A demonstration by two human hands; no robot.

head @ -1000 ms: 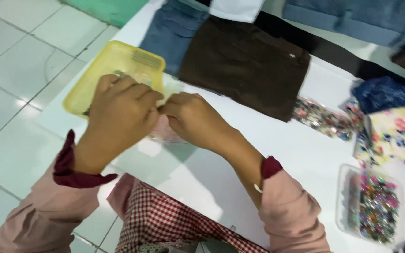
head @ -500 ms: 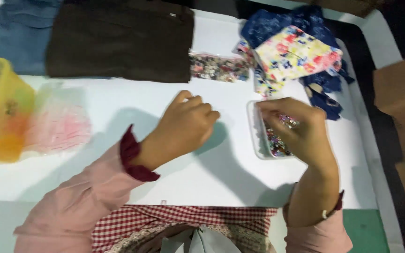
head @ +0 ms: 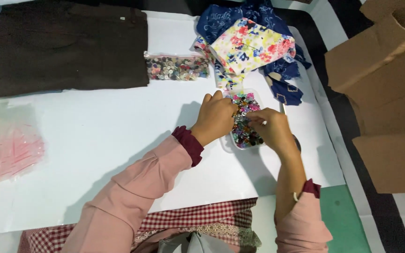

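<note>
A small clear tray (head: 227,141) full of colourful buttons (head: 245,117) sits on the white table (head: 118,140), right of centre. My left hand (head: 216,116) rests against the tray's left edge, fingers curled over its rim. From the right, my right hand (head: 270,129) hovers over the buttons, fingertips pinched together among them. Whether a button is between the fingertips cannot be made out.
A clear bag of buttons (head: 176,67) lies behind the tray. Dark brown folded trousers (head: 66,49) lie at the back left, floral and blue fabrics (head: 251,44) at the back right. A pinkish plastic bag (head: 5,143) lies at the left. Cardboard boxes (head: 385,93) stand beside the table's right edge.
Both hands left the yellow container and pink bag at the left and moved right to the button tray. My left hand has now closed in on the tray's left edge.
</note>
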